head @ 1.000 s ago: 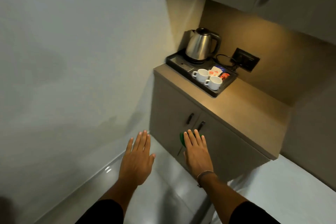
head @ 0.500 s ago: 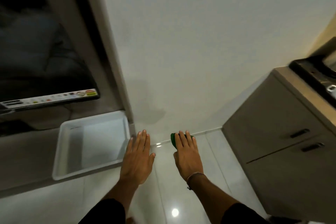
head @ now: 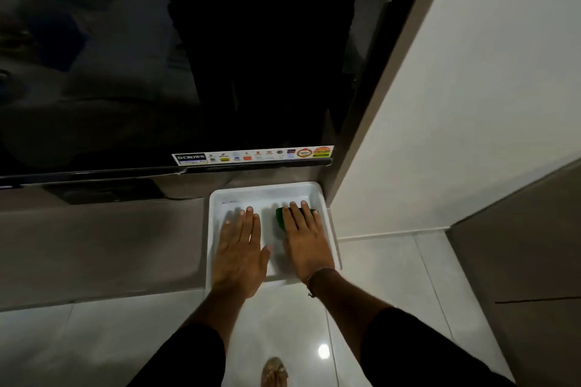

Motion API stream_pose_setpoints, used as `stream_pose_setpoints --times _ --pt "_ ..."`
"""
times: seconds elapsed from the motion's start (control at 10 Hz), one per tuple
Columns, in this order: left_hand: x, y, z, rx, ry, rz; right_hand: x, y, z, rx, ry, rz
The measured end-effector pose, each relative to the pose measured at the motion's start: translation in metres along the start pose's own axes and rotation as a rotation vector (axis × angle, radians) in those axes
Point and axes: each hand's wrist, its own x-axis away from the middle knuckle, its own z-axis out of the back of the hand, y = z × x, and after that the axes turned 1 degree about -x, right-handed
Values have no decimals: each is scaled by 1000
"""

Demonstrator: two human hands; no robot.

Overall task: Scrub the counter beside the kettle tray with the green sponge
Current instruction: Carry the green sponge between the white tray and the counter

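My right hand (head: 306, 240) lies flat, palm down, over the green sponge (head: 279, 217), whose edges peek out past the fingertips. Both are over the right half of a white tray (head: 267, 192). My left hand (head: 240, 253) hovers flat with fingers apart above the tray's left half and holds nothing. The kettle tray and its counter are out of view.
A large dark TV screen (head: 157, 56) with a sticker strip (head: 253, 154) fills the upper left, above a grey ledge (head: 94, 245) that carries the white tray. A white wall (head: 471, 104) stands to the right, a grey cabinet side (head: 528, 261) at far right, glossy floor tiles (head: 377, 292) below.
The view has swung left, away from the kettle counter to the TV ledge. Both hands, the right still on the sponge, now sit over the white tray.
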Motion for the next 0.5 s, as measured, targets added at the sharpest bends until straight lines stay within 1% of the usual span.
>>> stream_pose_setpoints --times 0.2,0.3,0.4,0.5 --pt "-23 -12 -20 17 -4 -6 -41 7 -43 118 -142 -5" --pt "-26 -14 -27 22 6 11 -43 10 -59 105 -164 -28" --pt "-24 -16 -31 13 -34 8 -39 12 -61 76 -167 -38" --pt "-22 -15 -30 -3 -37 12 -39 10 -59 47 -149 -14"
